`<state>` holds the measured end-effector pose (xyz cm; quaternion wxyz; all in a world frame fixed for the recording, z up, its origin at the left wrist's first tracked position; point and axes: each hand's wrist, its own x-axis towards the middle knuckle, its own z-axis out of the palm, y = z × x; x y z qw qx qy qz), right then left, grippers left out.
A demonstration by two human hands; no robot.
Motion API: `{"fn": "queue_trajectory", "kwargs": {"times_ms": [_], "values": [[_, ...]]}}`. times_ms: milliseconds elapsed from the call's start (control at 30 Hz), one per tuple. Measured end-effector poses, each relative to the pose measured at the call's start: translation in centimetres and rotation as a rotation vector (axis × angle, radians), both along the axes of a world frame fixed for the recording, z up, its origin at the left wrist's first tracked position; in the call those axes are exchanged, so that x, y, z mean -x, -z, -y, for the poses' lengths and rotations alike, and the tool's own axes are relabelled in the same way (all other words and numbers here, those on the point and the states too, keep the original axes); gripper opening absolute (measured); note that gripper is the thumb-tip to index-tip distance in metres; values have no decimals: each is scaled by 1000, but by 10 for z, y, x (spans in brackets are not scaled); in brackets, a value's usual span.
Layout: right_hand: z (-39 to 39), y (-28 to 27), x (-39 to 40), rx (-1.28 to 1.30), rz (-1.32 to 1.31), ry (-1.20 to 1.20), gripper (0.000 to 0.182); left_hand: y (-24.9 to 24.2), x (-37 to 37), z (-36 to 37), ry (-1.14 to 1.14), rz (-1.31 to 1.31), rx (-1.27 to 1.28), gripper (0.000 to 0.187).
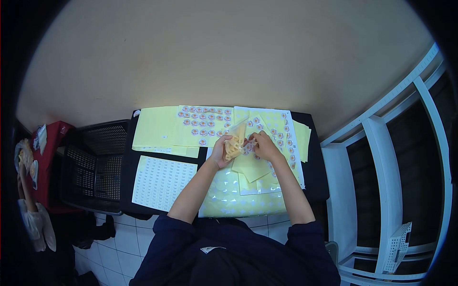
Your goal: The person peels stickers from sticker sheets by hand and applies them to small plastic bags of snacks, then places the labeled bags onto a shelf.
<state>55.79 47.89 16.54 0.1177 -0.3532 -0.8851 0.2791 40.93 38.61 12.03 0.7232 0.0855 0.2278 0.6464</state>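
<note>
My left hand (220, 151) is wrapped round a clear plastic bag (234, 145) with pale yellow pieces inside, and holds it tilted above the sheets on the table. Just to the right of the bag, my right hand (264, 146) has its fingers pinched together. What the pinch holds is too small to make out; round stickers show near its fingertips. Beneath both hands lie yellow backing sheets (251, 168) with rows of round stickers (202, 117). A large glossy sheet (224, 193) lies at the table's front edge.
A white sheet of small printed labels (163, 183) lies left on the black-covered table (318, 178). Beside it stands a black plastic crate (88, 208). White metal shelving (377, 143) is at the right. Far left, another person's arm (28, 190) reaches by a red table (49, 167).
</note>
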Motion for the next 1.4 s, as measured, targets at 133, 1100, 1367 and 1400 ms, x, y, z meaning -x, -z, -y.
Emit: {"fn": "queue_trajectory", "kwargs": {"times_ms": [133, 1100, 1367, 1400], "values": [[7, -2, -7, -33, -8, -110, 17, -1, 0, 1, 1, 7, -11, 56], [17, 3, -3, -166, -18, 37, 16, 1, 1, 3, -17, 97, -36, 60], [19, 7, -2, -247, 25, 30, 27, 6, 3, 3, -30, 153, -54, 61], [18, 4, -2, -224, 23, 27, 28, 7, 3, 3, -27, 176, -67, 62]]}}
